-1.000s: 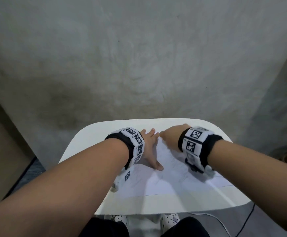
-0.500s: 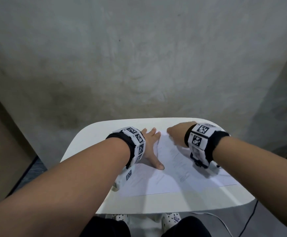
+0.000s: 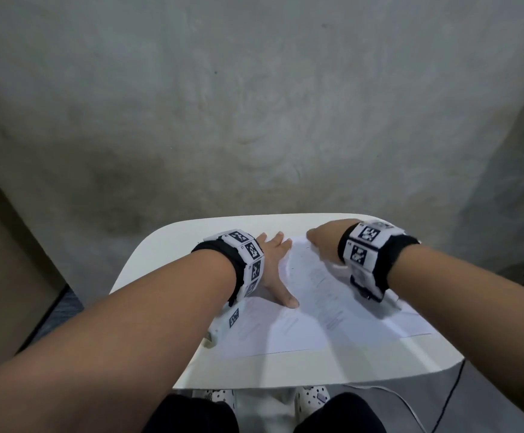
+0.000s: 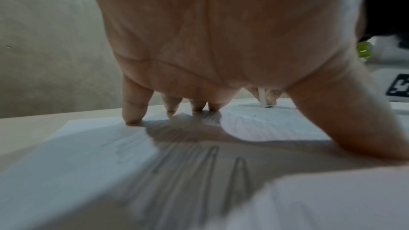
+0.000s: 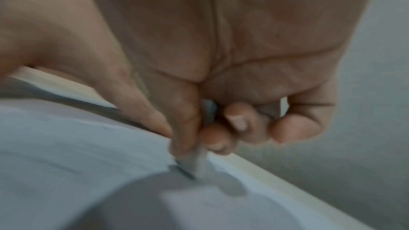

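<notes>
A white sheet of paper point(image 3: 317, 307) with faint pencil marks lies on a small white table point(image 3: 167, 245). My left hand point(image 3: 274, 267) lies flat on the sheet's left part, fingers straight, fingertips point(image 4: 132, 118) and thumb pressing on the paper point(image 4: 77, 146). My right hand point(image 3: 323, 242) is at the sheet's far edge, with thumb and fingers pinching a thin white tool point(image 5: 197, 160). The tool's dark tip touches the paper point(image 5: 66, 146). The left wrist view also shows the tool point(image 4: 264, 100), standing upright. Blur hides what kind of tool it is.
A grey plaster wall point(image 3: 254, 120) rises just behind the table. A brown board point(image 3: 4, 276) stands at the left. Cables point(image 3: 395, 398) run over the floor at the right. Spotted shoes point(image 3: 310, 398) show under the table's near edge.
My right hand with the tool has moved to the right along the sheet's far edge. The left hand stays pressed on the paper in the same place.
</notes>
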### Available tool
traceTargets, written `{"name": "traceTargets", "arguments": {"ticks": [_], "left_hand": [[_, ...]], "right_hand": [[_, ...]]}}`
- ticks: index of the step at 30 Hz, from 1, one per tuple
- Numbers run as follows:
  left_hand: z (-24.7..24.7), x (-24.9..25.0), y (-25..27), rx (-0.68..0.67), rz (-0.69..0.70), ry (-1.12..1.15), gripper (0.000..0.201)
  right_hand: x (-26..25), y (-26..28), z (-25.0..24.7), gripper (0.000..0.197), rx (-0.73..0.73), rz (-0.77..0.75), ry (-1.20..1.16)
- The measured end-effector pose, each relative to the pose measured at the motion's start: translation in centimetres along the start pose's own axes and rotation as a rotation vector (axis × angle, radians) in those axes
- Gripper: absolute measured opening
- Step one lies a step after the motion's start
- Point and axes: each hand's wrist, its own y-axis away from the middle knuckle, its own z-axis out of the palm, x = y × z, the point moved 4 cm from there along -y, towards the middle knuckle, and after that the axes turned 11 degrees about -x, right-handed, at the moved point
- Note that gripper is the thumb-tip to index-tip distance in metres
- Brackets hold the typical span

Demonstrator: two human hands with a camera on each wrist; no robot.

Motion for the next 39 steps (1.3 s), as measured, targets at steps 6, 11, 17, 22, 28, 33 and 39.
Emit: {"name": "traceTargets", "arguments": {"ticks": [6,11,17,22,28,33,39], "left_hand": [[0.0,-0.1,0.0,0.004,0.007,-0.005,0.130],[-0.1,0.1,-0.1,0.010,-0.013,-0.006,0.130],[0.0,0.0,-0.1,-0.004,-0.006,-0.005,0.131],[0.0,-0.2,-0.2,-0.016,0.000,-0.003,0.131],[0.0,-0.1,-0.3,-0.008,0.001,0.016,0.132],[0.0,-0.1,-0.2,-0.024,-0.003,0.001,0.131],[-0.2,0.0,-0.1,-0.043,-0.003,0.007,0.132]], "right_hand": [[-0.2,0.6,-0.1,0.024,-0.024,-0.061,-0.043],[-2.2,1.0,0.9,0.021,-0.066,-0.118,-0.010],[-0.8,0.6,0.5,0.027,-0.033,-0.046,0.040],[0.0,1.1,0.4,0.010,-0.021,-0.080,-0.063],[-2.1,1.1,1.2,0.011,-0.046,-0.169,0.022],[-0.7,1.0,0.8,0.026,-0.027,-0.082,0.010],[0.4,0.6,0.8,0.014,-0.021,-0.057,-0.015]]}}
